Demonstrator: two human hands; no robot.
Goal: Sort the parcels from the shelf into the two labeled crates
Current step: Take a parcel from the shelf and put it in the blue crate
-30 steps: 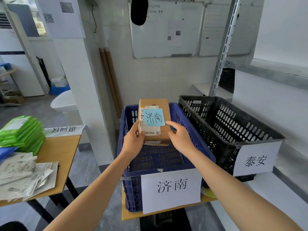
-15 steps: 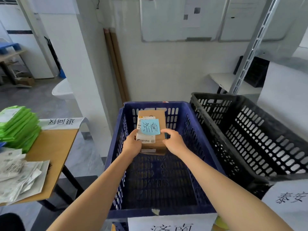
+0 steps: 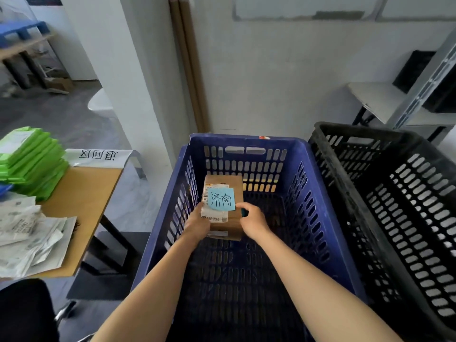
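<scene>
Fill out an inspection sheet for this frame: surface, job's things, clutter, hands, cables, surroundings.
Surface: wooden table at left; crates' support out of view.
Job's things: cardboard parcel with blue note inside the blue crate; black crate to its right, nothing seen in its visible part.
Clutter: green mailers, white mailers and a paper sign on the table.
Hands: left hand and right hand both grip the parcel's sides.
Cables: nothing seen.
Surroundings: cardboard tubes against the wall; metal shelf upright far right.
</scene>
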